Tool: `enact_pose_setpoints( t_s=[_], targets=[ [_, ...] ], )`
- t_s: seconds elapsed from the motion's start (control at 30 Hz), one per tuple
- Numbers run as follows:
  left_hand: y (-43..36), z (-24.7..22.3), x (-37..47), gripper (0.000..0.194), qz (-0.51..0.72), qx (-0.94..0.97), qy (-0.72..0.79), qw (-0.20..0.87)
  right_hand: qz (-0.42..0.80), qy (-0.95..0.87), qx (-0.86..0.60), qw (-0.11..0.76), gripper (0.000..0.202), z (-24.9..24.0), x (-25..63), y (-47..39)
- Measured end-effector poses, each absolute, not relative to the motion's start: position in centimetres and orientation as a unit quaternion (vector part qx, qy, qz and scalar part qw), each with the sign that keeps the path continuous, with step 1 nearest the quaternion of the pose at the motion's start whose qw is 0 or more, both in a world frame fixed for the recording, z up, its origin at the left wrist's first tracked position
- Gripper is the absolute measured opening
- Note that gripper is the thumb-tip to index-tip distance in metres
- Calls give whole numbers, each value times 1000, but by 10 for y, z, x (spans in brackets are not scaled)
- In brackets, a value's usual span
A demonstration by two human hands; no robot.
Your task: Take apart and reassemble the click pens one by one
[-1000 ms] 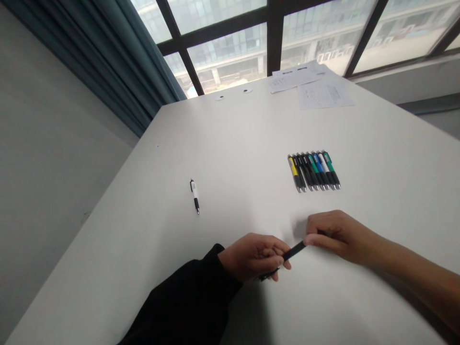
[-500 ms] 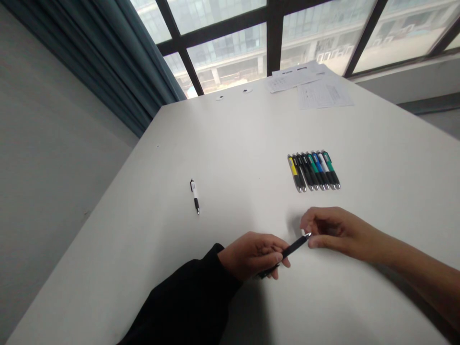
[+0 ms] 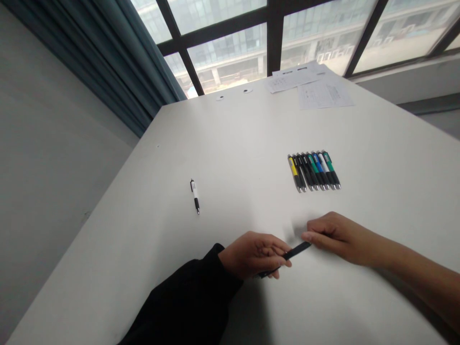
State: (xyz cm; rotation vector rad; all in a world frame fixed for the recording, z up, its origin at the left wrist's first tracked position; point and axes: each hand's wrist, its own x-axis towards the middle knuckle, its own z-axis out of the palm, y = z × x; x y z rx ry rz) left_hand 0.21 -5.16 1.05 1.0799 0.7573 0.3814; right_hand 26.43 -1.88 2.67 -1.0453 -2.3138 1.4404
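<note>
Between my two hands is a black pen [image 3: 299, 249], slanting up to the right above the white table [image 3: 143, 258]. My left hand [image 3: 257, 255] pinches its lower part between thumb and fingers. At the pen's upper right end, my right hand [image 3: 328, 237] is closed with thumb and fingers on the tip, which they hide. A row of several pens [image 3: 313, 171] lies side by side beyond my right hand, with yellow, black, green, blue and white barrels. One white pen with a black grip [image 3: 194, 196] lies apart on the left.
Papers [image 3: 316, 88] lie at the table's far end by the window [image 3: 230, 52]. Two small white pieces with dark spots, one of them a white disc [image 3: 247, 90], are near the far edge. A blue curtain [image 3: 118, 57] hangs at the left.
My right hand has closed its fingers over the pen's end, covering the silver tip that showed before. My left hand and the pens on the table stay where they were.
</note>
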Motion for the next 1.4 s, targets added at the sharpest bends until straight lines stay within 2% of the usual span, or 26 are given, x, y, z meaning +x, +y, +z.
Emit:
enact_pose_setpoints(
  t_s=[0.13,0.3,0.4,0.47,0.6,0.83,1.0,1.17,1.3,1.4],
  targets=[
    [-51,10,1,45,221,452,354,789,486,-776,-384,121,50,28,263,-19],
    [-42,16,-4,53,439,341,330,763,545,-646,-504,178,62,21,268,-15],
    [-37,18,-1,40,521,300,332,727,626,-598,-469,176,66,20,262,-20],
    [-36,17,3,36,547,289,337,710,709,-565,-397,142,62,22,252,-28],
    [-33,14,10,46,551,296,346,699,790,-533,-278,119,50,26,227,-46],
    [-32,8,18,49,496,386,345,697,825,-479,-259,152,32,16,220,-49],
    [-33,5,18,50,443,425,348,709,823,-479,-266,150,31,15,222,-48],
    [-32,4,18,52,472,409,353,697,816,-484,-275,158,33,14,223,-47],
    [-31,4,17,47,470,420,358,689,805,-499,-287,144,37,14,224,-48],
    [-31,6,16,53,480,426,403,653,745,-566,-327,134,40,19,224,-50]
  ],
)
